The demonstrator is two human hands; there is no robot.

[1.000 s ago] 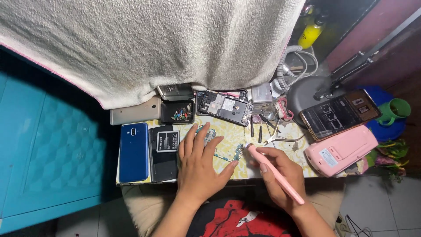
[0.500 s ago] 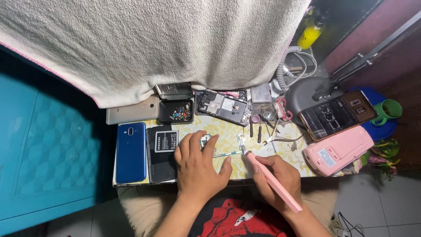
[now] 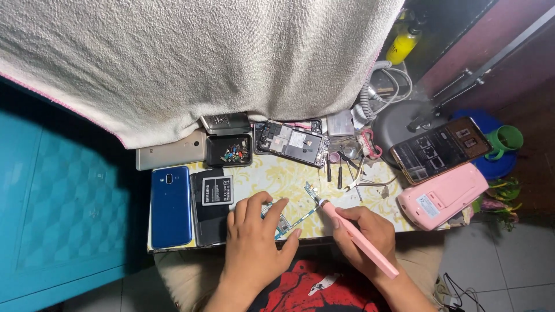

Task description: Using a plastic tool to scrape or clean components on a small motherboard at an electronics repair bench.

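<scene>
Left hand point(image 3: 254, 240): fingers pressed on a small circuit board point(image 3: 283, 218), flat on the counter point(image 3: 289, 176).
Right hand point(image 3: 364, 231): grip pinching a pink tool point(image 3: 358, 240).
Board axis: slanting up-right, toward the tool's tip beside it.

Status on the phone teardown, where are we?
Done: one phone lies opened, its battery out, small screws in the black tray. In hand: left hand pins a small circuit board to the table; right hand works its tip with a pink tool. Left: nothing reassembled; the blue phone lies closed.
</scene>
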